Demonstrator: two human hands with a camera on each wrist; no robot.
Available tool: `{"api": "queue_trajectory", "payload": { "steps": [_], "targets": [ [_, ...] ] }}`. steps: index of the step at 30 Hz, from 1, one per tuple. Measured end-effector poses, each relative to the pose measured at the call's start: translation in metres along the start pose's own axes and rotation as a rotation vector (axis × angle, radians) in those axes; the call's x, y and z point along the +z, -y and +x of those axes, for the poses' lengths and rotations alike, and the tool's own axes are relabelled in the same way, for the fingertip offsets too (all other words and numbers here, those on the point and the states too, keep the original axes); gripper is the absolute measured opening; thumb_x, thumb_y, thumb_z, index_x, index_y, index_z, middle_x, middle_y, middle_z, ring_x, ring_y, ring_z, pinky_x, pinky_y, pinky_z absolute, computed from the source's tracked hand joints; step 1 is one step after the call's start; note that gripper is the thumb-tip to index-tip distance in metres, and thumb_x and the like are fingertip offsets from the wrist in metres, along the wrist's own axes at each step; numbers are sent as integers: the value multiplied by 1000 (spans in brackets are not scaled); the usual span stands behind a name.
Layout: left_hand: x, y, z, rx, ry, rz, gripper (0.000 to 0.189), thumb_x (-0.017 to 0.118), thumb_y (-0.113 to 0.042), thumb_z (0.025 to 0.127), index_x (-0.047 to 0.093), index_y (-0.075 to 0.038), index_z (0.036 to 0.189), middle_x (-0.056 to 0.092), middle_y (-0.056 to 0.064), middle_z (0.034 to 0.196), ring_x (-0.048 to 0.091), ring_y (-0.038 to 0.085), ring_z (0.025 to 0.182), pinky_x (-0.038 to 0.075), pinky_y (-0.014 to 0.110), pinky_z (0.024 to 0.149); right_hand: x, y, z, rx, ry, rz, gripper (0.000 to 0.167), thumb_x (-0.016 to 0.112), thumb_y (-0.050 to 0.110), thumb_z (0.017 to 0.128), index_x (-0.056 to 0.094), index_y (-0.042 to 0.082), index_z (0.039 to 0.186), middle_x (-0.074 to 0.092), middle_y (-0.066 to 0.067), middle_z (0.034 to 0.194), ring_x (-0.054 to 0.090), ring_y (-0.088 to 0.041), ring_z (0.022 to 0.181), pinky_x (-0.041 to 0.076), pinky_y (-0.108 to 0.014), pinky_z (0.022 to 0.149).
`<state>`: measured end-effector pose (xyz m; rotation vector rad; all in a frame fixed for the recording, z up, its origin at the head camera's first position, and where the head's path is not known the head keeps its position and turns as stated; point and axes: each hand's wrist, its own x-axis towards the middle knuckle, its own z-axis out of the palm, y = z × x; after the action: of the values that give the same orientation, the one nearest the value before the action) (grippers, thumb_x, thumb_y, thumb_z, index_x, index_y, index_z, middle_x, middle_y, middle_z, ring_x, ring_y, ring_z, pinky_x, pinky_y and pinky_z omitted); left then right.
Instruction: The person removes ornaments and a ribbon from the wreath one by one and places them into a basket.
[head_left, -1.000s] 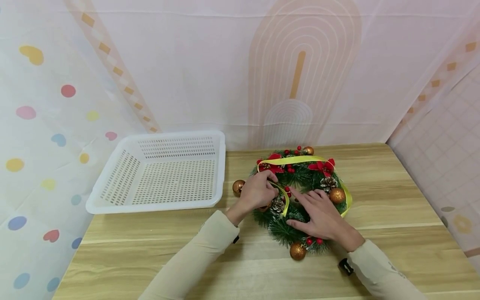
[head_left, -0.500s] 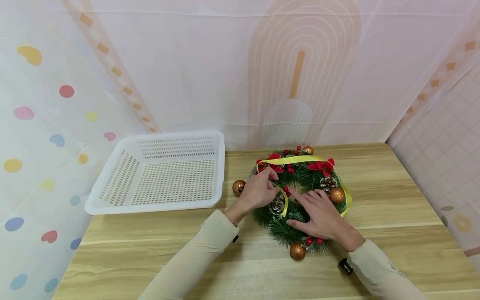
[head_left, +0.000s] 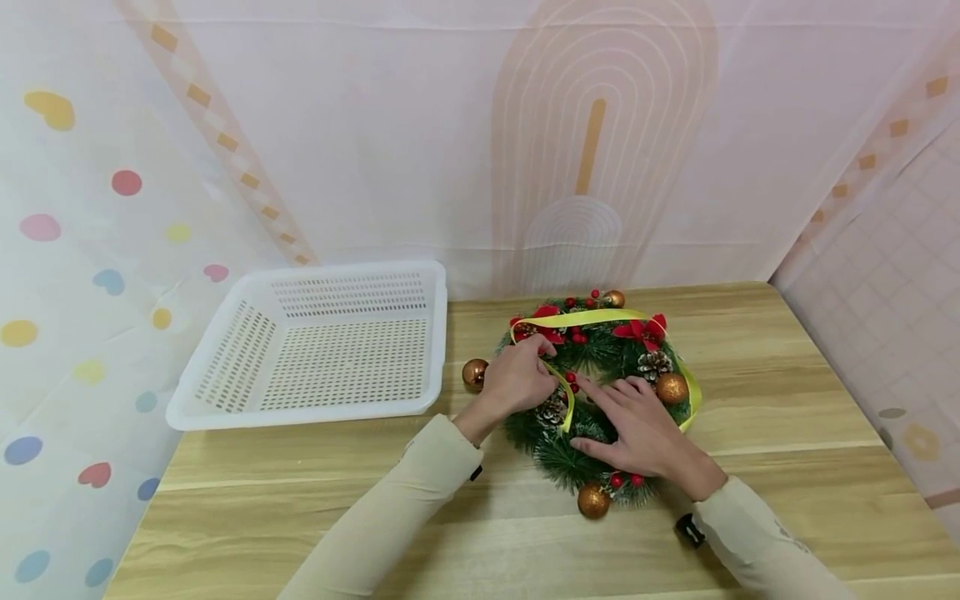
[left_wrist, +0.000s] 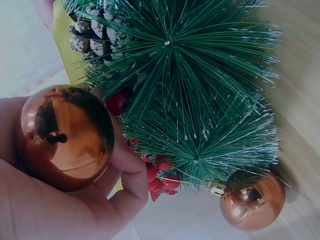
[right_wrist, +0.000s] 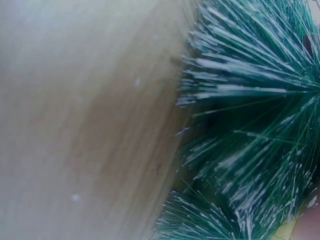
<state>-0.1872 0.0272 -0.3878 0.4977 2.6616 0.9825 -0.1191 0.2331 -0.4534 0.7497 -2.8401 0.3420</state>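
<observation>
A green pine wreath lies on the table, trimmed with red flowers, berries, pine cones and copper balls. Yellow ribbon arches over its far side, and one end droops near the middle. With curled fingers, my left hand pinches the ribbon at the wreath's left side. The left wrist view shows a shiny copper ball against that palm; the pinch itself is partly hidden. My right hand rests on the wreath's near right part, fingers extended, index finger beside red berries. Frosted needles fill the right wrist view's right side.
A white perforated basket stands to the left of the wreath on the wooden table. A patterned cloth hangs behind the table. Another copper ball sticks out from the wreath's left edge.
</observation>
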Motion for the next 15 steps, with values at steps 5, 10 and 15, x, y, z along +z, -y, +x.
{"api": "queue_trajectory", "payload": {
  "steps": [5,10,15],
  "targets": [
    [-1,-1,1,-3,-25,-22,34,61,-7,85,65,-11,119,61,-3,71,50,14,53,31,26,45,0,1,0,2,-2,2,86,63,62,86,39,14,153,68,-7,122,59,-29,111,33,-51,105],
    [-2,0,3,-43,-5,-85,31,59,-8,88,65,-10,118,56,-2,66,44,13,50,32,27,46,0,1,0,6,-2,17,89,64,61,86,34,14,155,69,-3,121,59,-28,111,33,-52,105],
    [-4,2,5,-102,52,-193,28,54,-10,93,63,-8,120,46,-2,55,35,13,42,33,29,46,0,1,-1,13,0,24,91,63,62,86,31,14,156,69,1,120,59,-27,110,33,-53,105]
  ]
}}
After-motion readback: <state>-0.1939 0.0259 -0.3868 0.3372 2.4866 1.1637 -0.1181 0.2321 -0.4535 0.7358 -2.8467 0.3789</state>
